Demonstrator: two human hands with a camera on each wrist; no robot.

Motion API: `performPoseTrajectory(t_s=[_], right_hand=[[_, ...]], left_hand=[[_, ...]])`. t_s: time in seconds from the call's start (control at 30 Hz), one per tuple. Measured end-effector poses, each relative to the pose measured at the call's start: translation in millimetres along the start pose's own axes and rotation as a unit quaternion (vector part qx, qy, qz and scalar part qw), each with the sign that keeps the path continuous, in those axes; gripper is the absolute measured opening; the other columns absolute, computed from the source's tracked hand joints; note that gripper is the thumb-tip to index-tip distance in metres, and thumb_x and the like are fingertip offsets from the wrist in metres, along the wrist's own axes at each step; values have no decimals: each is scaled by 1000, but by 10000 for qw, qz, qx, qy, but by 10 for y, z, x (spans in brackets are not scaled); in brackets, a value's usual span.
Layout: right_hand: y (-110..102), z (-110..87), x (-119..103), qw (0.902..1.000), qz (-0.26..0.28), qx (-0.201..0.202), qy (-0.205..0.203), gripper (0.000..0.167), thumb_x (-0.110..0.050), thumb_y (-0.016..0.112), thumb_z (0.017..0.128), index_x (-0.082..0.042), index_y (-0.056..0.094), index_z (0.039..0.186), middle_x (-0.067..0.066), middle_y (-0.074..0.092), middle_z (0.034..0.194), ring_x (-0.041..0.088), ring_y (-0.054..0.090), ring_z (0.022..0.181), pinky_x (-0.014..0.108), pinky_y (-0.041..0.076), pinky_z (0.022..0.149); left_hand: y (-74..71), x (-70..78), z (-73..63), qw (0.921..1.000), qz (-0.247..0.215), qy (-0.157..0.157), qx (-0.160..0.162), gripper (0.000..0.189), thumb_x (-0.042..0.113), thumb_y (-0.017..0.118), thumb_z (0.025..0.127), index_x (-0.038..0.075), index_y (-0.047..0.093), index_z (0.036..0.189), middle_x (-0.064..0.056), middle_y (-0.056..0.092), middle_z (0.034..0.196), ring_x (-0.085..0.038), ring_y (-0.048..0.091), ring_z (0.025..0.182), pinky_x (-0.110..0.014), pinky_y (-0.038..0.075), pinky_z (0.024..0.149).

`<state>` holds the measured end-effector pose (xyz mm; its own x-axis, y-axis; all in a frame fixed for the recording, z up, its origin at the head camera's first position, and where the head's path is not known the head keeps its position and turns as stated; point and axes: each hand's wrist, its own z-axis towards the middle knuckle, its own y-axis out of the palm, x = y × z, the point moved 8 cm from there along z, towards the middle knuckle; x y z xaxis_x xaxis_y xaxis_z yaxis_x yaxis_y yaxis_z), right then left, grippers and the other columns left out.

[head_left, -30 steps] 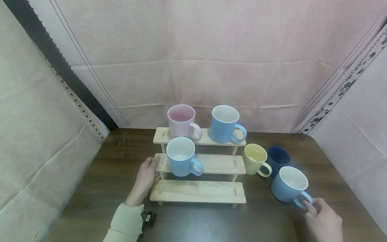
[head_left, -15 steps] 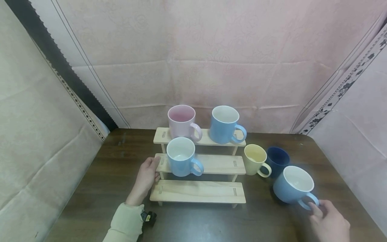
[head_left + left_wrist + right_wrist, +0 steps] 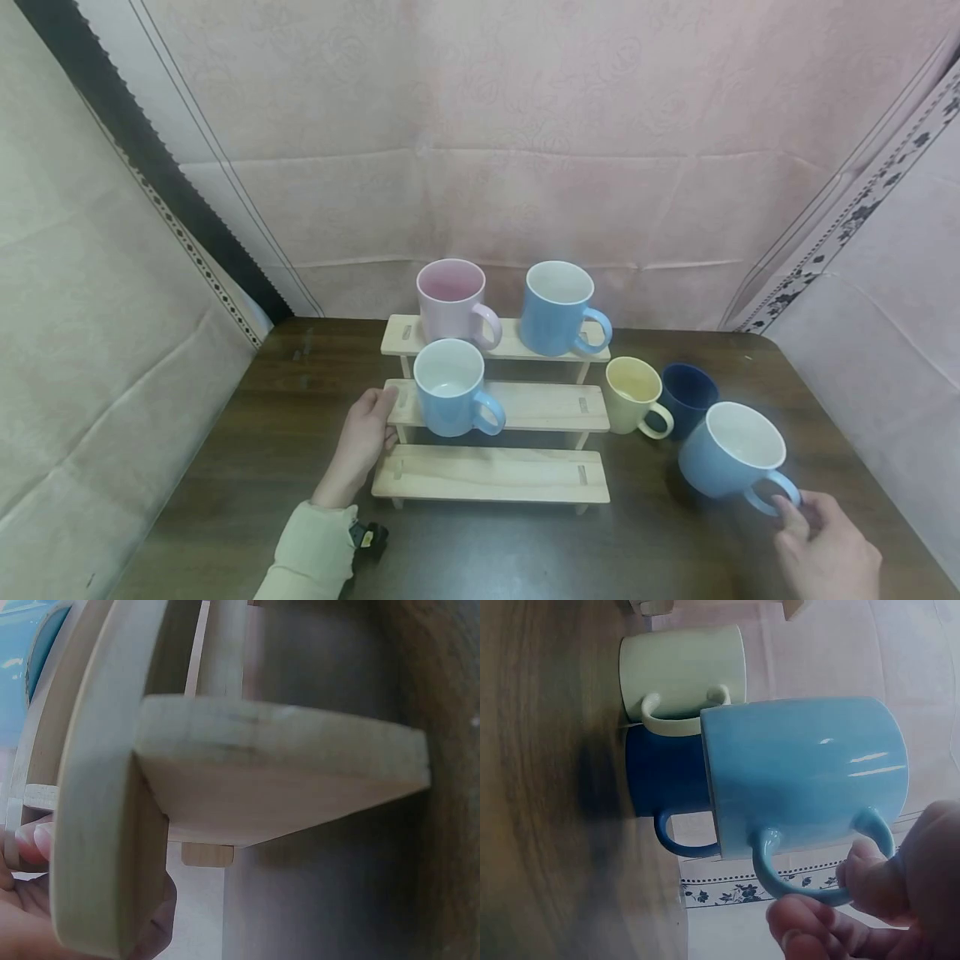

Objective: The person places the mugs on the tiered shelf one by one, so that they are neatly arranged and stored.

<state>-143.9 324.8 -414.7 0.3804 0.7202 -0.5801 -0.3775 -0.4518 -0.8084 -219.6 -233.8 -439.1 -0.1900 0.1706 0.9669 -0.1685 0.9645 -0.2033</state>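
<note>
My right hand (image 3: 828,542) pinches the handle of a light blue mug (image 3: 720,462) with a white inside. In the right wrist view that mug (image 3: 810,772) hangs off the table, thumb and fingers on its handle. My left hand (image 3: 363,437) grips the left end of the middle board of a three-tier wooden rack (image 3: 491,475). A pink mug (image 3: 442,312) and a light blue mug (image 3: 551,321) stand on the top board. Another light blue mug (image 3: 446,404) stands at the left of the middle board. The left wrist view shows the rack's end (image 3: 97,825) close up, partly hiding the fingers.
Right of the rack a pale yellow mug (image 3: 630,396) stands on the dark wooden table (image 3: 480,558). A dark blue mug (image 3: 686,392) stands beside it, partly behind the held mug. Pale cloth (image 3: 525,167) hangs behind the table and at both sides.
The right hand has moved to the right with the light blue mug, which has risen from the table. My left hand and the rack have stayed in place.
</note>
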Motion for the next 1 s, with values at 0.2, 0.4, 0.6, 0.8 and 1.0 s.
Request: performPoseTrajectory(t_s=[0.2,0.4,0.6,0.8,1.0], right_hand=[[-34,-15,-48,10000,40,23,-9,32,-28,58,97,2,59,110,20,71,88,48,62,88,43,39,65],[-88,-47,-133,9997,76,180,-113,31,-26,59,96,2,60,110,21,71,91,45,64,86,37,37,65],[-135,-86,-211,9992,206,320,-132,30,-24,62,94,1,61,110,21,70,97,-14,44,56,26,35,63],[-170,-134,-275,9982,353,444,-196,28,-22,62,94,1,62,109,22,70,97,-26,34,53,18,33,56],[-188,-178,-363,9967,507,555,-314,26,-23,64,93,-2,64,107,17,72,92,-26,38,54,15,34,57]], left_hand=[[-2,-8,3,10000,-21,-37,17,37,35,38,106,0,48,112,-2,45,68,-16,41,53,-25,36,50],[4,5,-3,10000,-31,-2,-7,37,35,39,106,0,48,112,-2,45,67,-16,41,53,-25,37,50],[7,3,-4,10000,-49,-14,-34,37,36,40,106,0,48,112,-3,45,70,-16,42,54,-26,38,51],[10,-6,0,10000,-25,-65,-54,38,37,39,106,1,48,113,-3,46,70,-15,42,54,-26,38,51],[9,-1,-9,9999,-108,-80,-65,37,36,40,106,1,48,111,-2,44,68,-15,40,53,-25,36,50]])
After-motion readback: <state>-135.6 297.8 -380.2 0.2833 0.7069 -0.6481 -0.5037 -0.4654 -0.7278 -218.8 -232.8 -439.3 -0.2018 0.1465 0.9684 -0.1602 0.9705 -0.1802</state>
